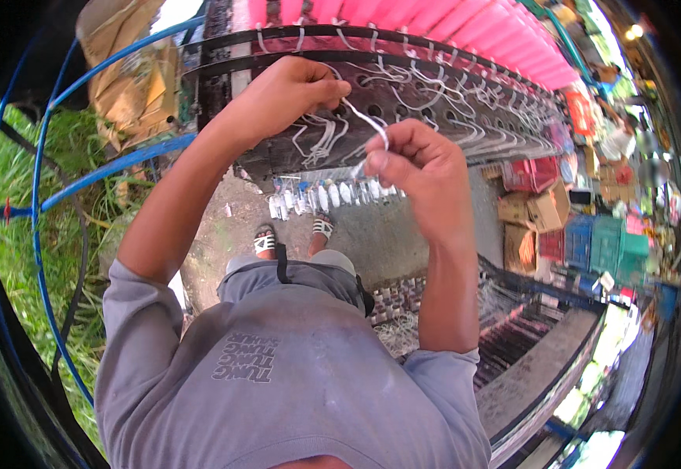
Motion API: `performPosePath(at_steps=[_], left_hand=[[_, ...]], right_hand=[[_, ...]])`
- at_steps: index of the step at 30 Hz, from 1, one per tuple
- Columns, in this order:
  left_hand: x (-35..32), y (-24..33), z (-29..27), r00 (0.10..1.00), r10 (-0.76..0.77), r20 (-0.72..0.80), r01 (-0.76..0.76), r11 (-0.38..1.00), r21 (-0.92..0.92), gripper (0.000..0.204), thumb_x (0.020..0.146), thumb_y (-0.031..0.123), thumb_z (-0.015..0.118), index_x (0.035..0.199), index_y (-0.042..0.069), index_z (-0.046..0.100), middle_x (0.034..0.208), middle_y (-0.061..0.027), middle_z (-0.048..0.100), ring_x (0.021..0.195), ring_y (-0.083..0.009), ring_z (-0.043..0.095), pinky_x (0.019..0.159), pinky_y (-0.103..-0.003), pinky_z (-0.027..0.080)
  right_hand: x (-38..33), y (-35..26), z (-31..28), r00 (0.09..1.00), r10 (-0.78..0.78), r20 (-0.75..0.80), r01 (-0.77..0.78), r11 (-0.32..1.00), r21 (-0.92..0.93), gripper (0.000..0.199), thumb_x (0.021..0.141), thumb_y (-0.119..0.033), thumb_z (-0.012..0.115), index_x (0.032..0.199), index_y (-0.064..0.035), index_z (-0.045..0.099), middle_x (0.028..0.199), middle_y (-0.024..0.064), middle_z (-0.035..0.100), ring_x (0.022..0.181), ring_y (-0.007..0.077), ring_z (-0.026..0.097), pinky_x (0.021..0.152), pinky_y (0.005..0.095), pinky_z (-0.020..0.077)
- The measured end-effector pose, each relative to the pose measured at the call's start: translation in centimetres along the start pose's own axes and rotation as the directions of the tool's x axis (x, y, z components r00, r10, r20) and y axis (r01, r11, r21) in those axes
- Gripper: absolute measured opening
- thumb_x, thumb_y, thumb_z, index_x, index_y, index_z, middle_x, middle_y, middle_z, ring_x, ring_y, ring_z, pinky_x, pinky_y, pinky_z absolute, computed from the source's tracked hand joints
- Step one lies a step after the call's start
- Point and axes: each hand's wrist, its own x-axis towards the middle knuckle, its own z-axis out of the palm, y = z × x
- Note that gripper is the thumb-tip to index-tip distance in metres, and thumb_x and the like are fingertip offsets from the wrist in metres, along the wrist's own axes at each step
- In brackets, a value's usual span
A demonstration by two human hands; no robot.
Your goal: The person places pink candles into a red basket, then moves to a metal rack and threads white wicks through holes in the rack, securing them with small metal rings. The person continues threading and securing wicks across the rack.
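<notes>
A white cord (369, 119) runs slackly between my two hands, in front of a dark metal rack. My left hand (301, 90) is closed, pinching the cord's upper left part between thumb and fingers. Lower and to the right, my right hand (419, 160) is closed too, with the cord between its thumb and curled fingers. A loose bunch of white cords (323, 141) hangs just below my left hand. Many more cords trail from the holes along the dark rack (278, 160). Above it stands a row of bright pink bars (450, 27).
White spool-like pieces (333, 195) line the floor under the rack, beyond my feet. A blue metal frame (114, 166) and grass border the left. Red crates (530, 173), cardboard boxes (540, 211) and green crates (608, 248) stand right. Another slatted rack (536, 356) lies behind my right arm.
</notes>
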Motion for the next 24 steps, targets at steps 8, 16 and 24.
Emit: performPosePath(at_steps=[8,16,24], left_hand=[[-7.8,2.8,1.5,0.933,-0.160,0.322,0.303,0.834,-0.462,0.030,0.103,0.033,0.061,0.093,0.005,0.067,0.071,-0.0012,0.063,0.063,-0.0081,0.060,0.055,-0.024,0.045],[-7.2,0.2,0.4,0.983,-0.149,0.104,0.181,0.793,-0.581,0.011,0.095,0.010,0.068,0.101,0.001,0.064,0.084,-0.0012,0.066,0.067,-0.0077,0.064,0.065,-0.024,0.056],[-7.7,1.5,3.2,0.973,-0.199,-0.121,0.064,0.726,-0.685,0.016,0.087,-0.004,0.070,0.102,-0.002,0.064,0.093,-0.0067,0.068,0.074,-0.0147,0.067,0.068,-0.029,0.057]], right_hand=[[-2.1,1.3,3.3,0.775,-0.625,0.094,0.506,0.525,-0.685,0.019,0.081,-0.002,0.079,0.099,-0.0050,0.071,0.090,0.0058,0.070,0.081,0.0228,0.066,0.072,0.0351,0.0530],[1.0,2.4,3.9,0.659,-0.684,0.312,0.696,0.399,-0.597,0.023,0.073,0.000,0.078,0.094,-0.0062,0.071,0.097,0.0061,0.069,0.086,0.0254,0.066,0.074,0.0368,0.0541],[3.5,3.1,0.6,0.473,-0.781,0.409,0.869,0.338,-0.360,0.024,0.073,0.000,0.078,0.095,-0.0039,0.069,0.104,0.0079,0.069,0.093,0.0273,0.067,0.077,0.0364,0.0548]])
